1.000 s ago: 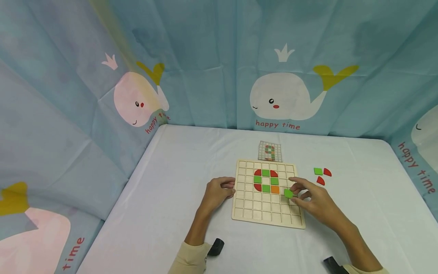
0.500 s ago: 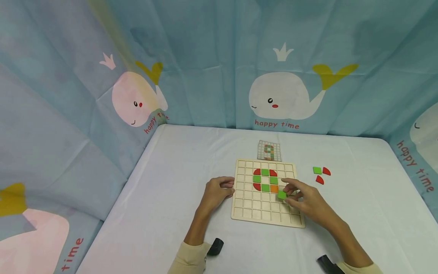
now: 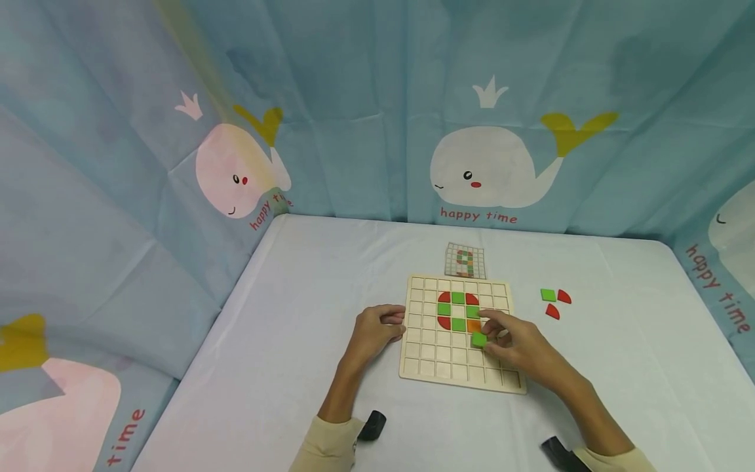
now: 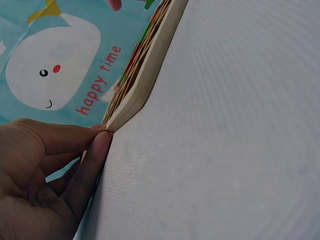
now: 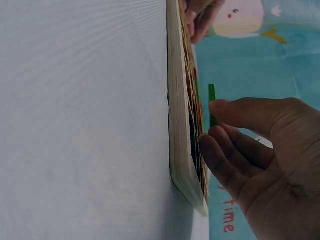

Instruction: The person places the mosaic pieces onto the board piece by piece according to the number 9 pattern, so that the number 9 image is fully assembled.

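A light wooden grid board lies flat, with red quarter-circle, green square and orange square tiles set in its upper middle. At the board's left edge my left hand holds the rim; in the left wrist view, thumb and finger meet at the edge. My right hand pinches a green square tile by its right side, over the cell just below the orange one. Seen edge-on in the right wrist view, the green tile stands slightly off the board's face.
Behind the board lies a small pattern card with a coloured grid. To the right are a loose green square and two red quarter-circles. Whale-print curtains stand around the white table.
My right hand has carried the green tile leftward across the board, from the right-hand cells to below the orange tile. The left hand stays at the board's edge.
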The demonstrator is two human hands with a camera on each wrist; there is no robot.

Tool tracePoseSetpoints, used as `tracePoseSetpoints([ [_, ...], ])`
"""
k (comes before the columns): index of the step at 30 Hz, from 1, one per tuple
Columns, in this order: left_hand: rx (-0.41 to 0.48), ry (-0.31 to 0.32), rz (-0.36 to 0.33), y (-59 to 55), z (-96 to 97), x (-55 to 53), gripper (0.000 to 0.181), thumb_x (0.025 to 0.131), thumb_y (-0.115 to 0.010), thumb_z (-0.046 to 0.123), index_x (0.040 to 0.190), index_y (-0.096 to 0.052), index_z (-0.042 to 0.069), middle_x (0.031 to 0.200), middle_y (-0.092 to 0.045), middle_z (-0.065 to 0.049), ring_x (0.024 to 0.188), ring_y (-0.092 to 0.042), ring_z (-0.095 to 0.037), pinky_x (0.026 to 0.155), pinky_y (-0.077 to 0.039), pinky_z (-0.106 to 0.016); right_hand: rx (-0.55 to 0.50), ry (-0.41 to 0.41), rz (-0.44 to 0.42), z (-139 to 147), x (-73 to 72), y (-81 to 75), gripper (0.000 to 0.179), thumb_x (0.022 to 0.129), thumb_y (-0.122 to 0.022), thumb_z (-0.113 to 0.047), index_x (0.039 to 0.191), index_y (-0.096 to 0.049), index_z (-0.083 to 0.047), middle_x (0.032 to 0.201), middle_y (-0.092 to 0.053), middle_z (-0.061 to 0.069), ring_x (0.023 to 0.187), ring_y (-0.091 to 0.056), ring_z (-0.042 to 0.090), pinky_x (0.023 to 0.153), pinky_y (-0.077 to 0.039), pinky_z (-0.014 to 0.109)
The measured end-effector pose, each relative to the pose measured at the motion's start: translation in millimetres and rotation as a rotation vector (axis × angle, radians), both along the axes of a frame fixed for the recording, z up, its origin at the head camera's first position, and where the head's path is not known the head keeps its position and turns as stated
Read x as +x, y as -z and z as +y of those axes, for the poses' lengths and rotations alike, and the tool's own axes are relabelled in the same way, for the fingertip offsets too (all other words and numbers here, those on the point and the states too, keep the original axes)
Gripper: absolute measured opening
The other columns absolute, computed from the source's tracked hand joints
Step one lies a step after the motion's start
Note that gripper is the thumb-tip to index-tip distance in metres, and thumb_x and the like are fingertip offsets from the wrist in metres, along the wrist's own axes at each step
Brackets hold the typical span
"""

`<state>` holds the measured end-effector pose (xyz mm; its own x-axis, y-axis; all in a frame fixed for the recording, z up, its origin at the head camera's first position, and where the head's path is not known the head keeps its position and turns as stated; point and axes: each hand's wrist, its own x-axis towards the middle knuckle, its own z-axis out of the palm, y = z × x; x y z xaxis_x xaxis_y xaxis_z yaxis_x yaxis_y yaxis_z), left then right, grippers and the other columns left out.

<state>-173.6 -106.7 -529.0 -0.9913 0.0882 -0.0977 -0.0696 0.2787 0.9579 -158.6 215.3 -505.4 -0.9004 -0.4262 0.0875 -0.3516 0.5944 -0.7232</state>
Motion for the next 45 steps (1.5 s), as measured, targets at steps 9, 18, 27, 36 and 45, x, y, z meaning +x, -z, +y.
tracePoseSetpoints([
  [9, -0.014, -0.004, -0.004, -1.3, 1.0, -0.2, 0.040, 0.089, -0.075, -0.004, 0.129, -0.073, -0.001, 0.112, -0.078, -0.011, 0.098, -0.074, -0.018, 0.074, -0.065, -0.025, 0.063, -0.010, -0.008, -7.9, -3.3, -1.9, 0.055, 0.089, -0.082, 0.001, 0.140, -0.062, -0.002, 0.105, -0.070, -0.001, 0.099, -0.065, 0.016, 0.084, -0.062, 0.028],
  [18, -0.019, -0.008, -0.004, -0.2, 1.2, 0.2, 0.040, 0.089, -0.075, -0.004, 0.128, -0.074, 0.000, 0.112, -0.078, -0.011, 0.099, -0.074, -0.018, 0.074, -0.065, -0.024, 0.105, 0.001, -0.020, -11.8, -4.6, 1.1, 0.053, 0.090, -0.080, -0.001, 0.140, -0.063, -0.005, 0.109, -0.071, -0.002, 0.100, -0.065, 0.015, 0.086, -0.061, 0.028],
  [27, -0.004, -0.012, -0.012, 0.0, 1.4, 0.1, 0.041, 0.088, -0.075, -0.004, 0.128, -0.074, 0.000, 0.112, -0.078, -0.011, 0.097, -0.074, -0.017, 0.073, -0.065, -0.025, 0.098, 0.018, -0.012, -10.1, -2.6, 3.4, 0.057, 0.088, -0.082, -0.001, 0.142, -0.063, -0.005, 0.110, -0.072, 0.000, 0.097, -0.067, 0.014, 0.086, -0.062, 0.029],
  [36, -0.011, -0.018, -0.019, -0.2, 1.8, 0.5, 0.040, 0.088, -0.076, -0.004, 0.128, -0.074, -0.001, 0.111, -0.078, -0.011, 0.096, -0.075, -0.016, 0.073, -0.065, -0.025, 0.100, 0.011, 0.025, -9.6, -3.4, 4.8, 0.049, 0.089, -0.081, 0.001, 0.136, -0.067, -0.005, 0.110, -0.072, -0.001, 0.100, -0.067, 0.015, 0.087, -0.063, 0.032],
  [45, -0.009, -0.009, -0.014, -0.8, 1.7, 0.7, 0.040, 0.089, -0.075, -0.004, 0.129, -0.073, 0.000, 0.113, -0.077, -0.011, 0.100, -0.074, -0.018, 0.075, -0.065, -0.024, 0.083, 0.005, 0.033, -9.4, -4.6, 5.1, 0.045, 0.090, -0.080, 0.002, 0.133, -0.069, -0.004, 0.110, -0.073, 0.000, 0.096, -0.066, 0.012, 0.085, -0.061, 0.030],
])
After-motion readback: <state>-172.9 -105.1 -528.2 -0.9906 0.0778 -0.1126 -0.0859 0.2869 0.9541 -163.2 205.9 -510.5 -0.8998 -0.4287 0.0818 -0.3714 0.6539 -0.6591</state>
